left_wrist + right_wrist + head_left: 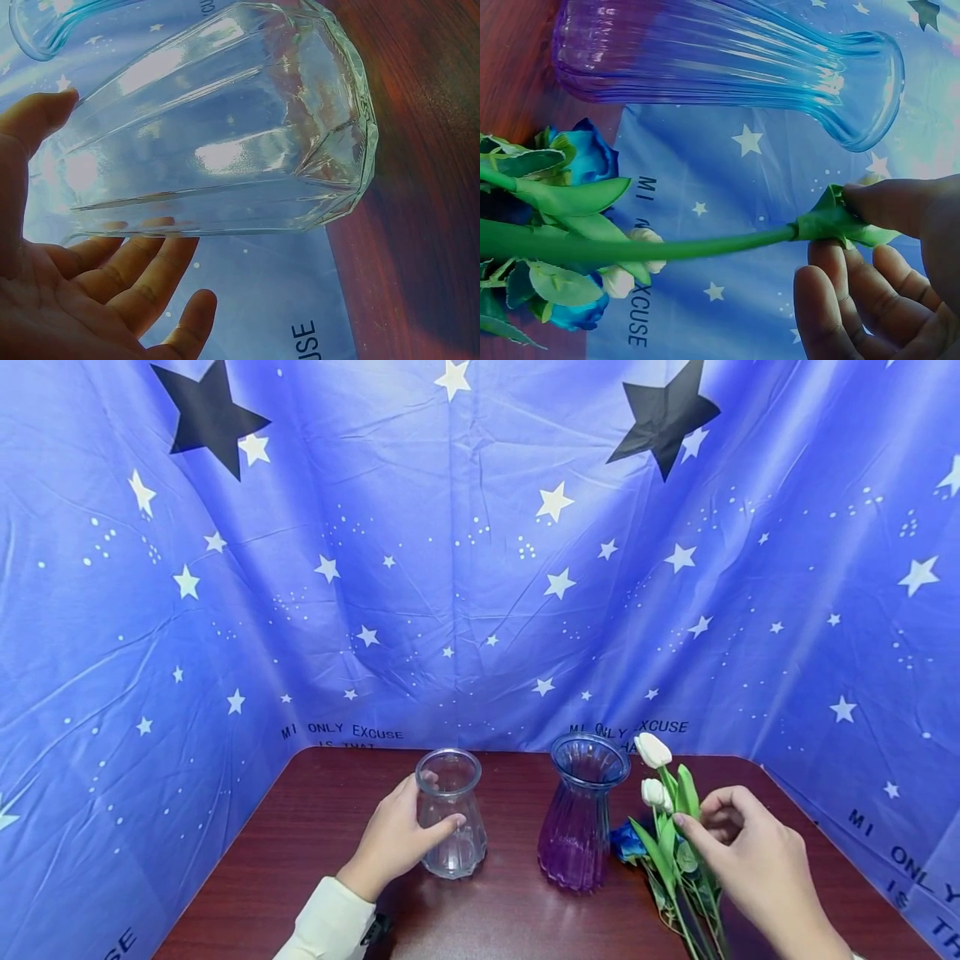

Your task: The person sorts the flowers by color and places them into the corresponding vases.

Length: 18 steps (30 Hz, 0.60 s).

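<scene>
A clear glass vase [456, 847] stands upright on the table, and my left hand [393, 839] grips it around the side, thumb in front and fingers behind. In the left wrist view my left hand [82, 300] is at the narrower part of the clear vase [225, 135]. To the right stands a purple-and-blue glass vase [573, 843]. White tulips [652, 750] lie beside it, and my right hand [772, 868] is at their leaves. The right wrist view shows my right hand [885, 285] pinching a green leaf at the end of a tulip stem [705, 247].
Blue flowers [627, 842] with leaves lie among the tulip stems, just right of the purple-and-blue vase [705, 60]. A blue star-patterned cloth [450, 610] hangs behind and beside the dark red wooden table [300, 827].
</scene>
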{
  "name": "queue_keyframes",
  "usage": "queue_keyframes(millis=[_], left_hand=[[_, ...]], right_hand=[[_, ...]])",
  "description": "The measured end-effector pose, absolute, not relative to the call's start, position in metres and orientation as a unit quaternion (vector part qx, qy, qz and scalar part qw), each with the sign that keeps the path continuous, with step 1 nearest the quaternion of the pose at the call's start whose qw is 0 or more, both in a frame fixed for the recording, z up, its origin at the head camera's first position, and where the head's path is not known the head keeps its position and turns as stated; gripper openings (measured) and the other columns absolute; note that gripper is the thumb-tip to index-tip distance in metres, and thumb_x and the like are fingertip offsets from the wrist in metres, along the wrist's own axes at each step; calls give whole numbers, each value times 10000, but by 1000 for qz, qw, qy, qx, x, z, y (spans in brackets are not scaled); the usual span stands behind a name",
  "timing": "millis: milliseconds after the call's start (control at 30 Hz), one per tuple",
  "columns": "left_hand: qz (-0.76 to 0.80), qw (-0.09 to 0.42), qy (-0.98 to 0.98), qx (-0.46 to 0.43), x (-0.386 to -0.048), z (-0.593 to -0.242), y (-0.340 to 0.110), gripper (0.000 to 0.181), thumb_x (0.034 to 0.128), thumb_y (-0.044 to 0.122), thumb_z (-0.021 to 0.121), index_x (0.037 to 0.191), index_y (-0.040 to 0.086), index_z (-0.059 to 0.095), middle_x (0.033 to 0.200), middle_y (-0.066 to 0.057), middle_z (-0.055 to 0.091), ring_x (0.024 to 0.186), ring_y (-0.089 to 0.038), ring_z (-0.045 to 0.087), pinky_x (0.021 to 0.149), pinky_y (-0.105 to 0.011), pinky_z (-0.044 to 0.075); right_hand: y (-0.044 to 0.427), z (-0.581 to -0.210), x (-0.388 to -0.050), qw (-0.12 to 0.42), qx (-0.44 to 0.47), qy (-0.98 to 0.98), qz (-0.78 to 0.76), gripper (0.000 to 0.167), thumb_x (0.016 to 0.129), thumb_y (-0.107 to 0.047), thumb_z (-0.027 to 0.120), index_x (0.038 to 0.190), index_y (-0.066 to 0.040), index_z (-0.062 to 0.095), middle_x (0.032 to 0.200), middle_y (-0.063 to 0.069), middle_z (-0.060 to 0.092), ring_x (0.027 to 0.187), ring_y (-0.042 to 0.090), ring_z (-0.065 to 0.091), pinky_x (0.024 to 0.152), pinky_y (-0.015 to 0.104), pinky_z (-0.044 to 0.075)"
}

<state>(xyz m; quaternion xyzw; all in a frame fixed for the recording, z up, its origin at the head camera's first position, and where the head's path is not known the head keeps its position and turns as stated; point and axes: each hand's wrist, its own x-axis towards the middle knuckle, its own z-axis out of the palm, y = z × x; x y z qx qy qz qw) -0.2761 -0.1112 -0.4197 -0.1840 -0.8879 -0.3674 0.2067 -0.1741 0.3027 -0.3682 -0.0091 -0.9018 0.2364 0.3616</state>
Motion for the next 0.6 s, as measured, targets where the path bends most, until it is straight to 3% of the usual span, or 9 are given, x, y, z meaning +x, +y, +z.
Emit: queue_keyframes(millis=[300, 600], left_hand=[[-368, 203, -889, -179, -275, -419, -111, 774, 803, 576, 833, 1430, 224, 548, 1286, 33, 678, 1225, -197, 659, 1022, -476, 526], [-365, 204, -890, -180, -277, -420, -111, 763, 802, 565, 838, 1418, 219, 553, 1282, 39, 677, 1215, -194, 661, 1013, -470, 532]], right_hand=[[298, -361, -171, 363, -10, -892, 270, 413, 779, -308, 924, 1008, -184, 603, 783, -48, 753, 590, -96, 610, 564, 127, 417], [293, -356, -169, 366, -6, -883, 294, 425, 773, -287, 932, 1037, -196, 612, 805, -33, 763, 595, -95, 634, 496, 156, 479]])
